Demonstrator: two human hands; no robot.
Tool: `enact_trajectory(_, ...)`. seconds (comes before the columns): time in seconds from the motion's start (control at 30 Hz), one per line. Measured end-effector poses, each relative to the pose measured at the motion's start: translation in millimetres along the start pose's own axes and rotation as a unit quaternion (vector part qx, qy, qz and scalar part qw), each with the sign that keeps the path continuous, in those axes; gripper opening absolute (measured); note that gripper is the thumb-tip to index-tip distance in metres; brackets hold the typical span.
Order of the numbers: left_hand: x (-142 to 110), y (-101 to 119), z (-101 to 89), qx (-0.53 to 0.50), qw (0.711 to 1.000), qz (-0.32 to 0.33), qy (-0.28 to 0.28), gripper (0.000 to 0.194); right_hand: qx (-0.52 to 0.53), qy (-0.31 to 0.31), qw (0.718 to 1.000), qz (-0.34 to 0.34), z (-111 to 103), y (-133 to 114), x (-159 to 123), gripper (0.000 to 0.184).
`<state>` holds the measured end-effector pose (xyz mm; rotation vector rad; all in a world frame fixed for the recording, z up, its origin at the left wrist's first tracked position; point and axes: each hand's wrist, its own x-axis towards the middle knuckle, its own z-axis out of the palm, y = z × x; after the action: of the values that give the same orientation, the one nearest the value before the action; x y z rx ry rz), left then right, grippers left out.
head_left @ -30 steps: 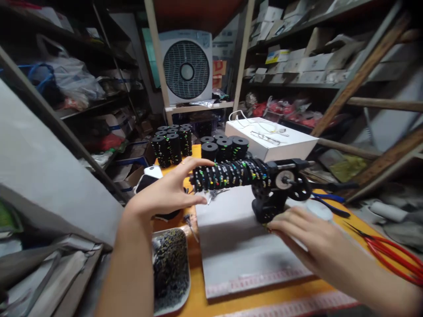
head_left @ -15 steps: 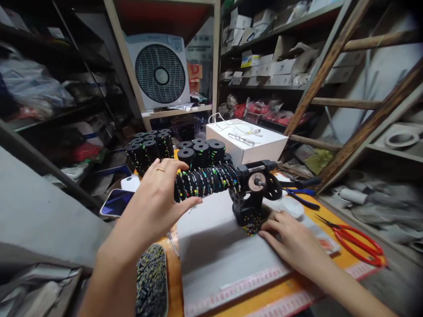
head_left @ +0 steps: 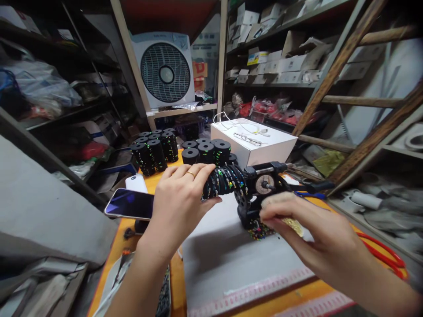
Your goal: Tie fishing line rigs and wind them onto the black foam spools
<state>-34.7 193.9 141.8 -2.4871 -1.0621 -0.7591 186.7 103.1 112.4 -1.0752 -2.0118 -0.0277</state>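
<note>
The black stand (head_left: pixel 259 187), with its round disc and cogs, stood on a pale board (head_left: pixel 228 268) laid over the orange worktop (head_left: pixel 178 286). From the stand's left side a black roll (head_left: pixel 226 180) stuck out level, wound with many dark strands dotted with small coloured bits. The left hand (head_left: pixel 180 200) was curled round the end of the roll away from the stand, fingers over the top and thumb beneath, partly closed on it. The right hand (head_left: pixel 307 224) was just in front of the stand, to the right of its foot, with thumb and forefinger tips drawn together; whether anything was pinched between them I could not tell. A cluster of tiny coloured pieces (head_left: pixel 259 232) lay against the stand's foot, and a yellowish heap (head_left: pixel 293 226) showed to its right, partly hidden by the right hand. Behind the stand sat a white box (head_left: pixel 261 145), and upright black rolls (head_left: pixel 206 150) stood behind and to its left. A phone (head_left: pixel 128 204) lay well to the left of the stand, and red handles (head_left: pixel 383 251) showed to its right, nearer the front.
</note>
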Motion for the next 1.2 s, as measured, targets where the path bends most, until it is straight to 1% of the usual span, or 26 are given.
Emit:
enact_trajectory(0.07, 0, 0, -0.1, -0.011, 1.000, -0.002, -0.001, 0.050, -0.002, 0.047, 0.999, -0.015, 5, -2, 23, 0.016)
enact_trajectory(0.13, 0, -1, -0.5, -0.018, 1.000, -0.009, -0.006, 0.048, 0.004, 0.096, 0.995, -0.028, 14, -1, 42, 0.017)
enact_trajectory(0.2, 0, -2, -0.7, -0.024, 1.000, -0.013, -0.013, 0.047, 0.013, 0.125, 0.991, -0.046, 24, 1, 54, 0.017)
enact_trajectory(0.23, 0, -2, -0.7, -0.027, 0.999, -0.014, -0.015, 0.047, 0.013, 0.131, 0.990, -0.054, 29, 2, 58, 0.016)
enact_trajectory(0.33, -1, -2, -0.2, -0.029, 0.999, -0.015, -0.014, 0.047, -0.001, 0.131, 0.989, -0.068, 36, 4, 63, 0.014)
enact_trajectory(0.53, -1, -2, 0.4, -0.023, 1.000, -0.015, -0.003, 0.044, -0.014, 0.132, 0.988, -0.076, 39, 5, 61, 0.014)
enact_trajectory(0.7, -2, -3, -0.4, -0.026, 1.000, -0.013, -0.007, 0.045, -0.026, 0.131, 0.987, -0.088, 41, 6, 62, 0.015)
enact_trajectory(0.87, -2, -5, -0.8, -0.029, 0.999, -0.003, -0.013, 0.057, -0.020, 0.109, 0.986, -0.124, 40, 11, 60, 0.021)
enact_trajectory(1.03, -3, -6, -2.7, -0.050, 0.998, 0.003, -0.027, 0.048, -0.002, 0.112, 0.983, -0.146, 42, 16, 57, 0.023)
enact_trajectory(1.2, -3, -6, -2.5, -0.052, 0.998, -0.003, -0.031, 0.048, -0.008, 0.124, 0.980, -0.154, 44, 17, 56, 0.026)
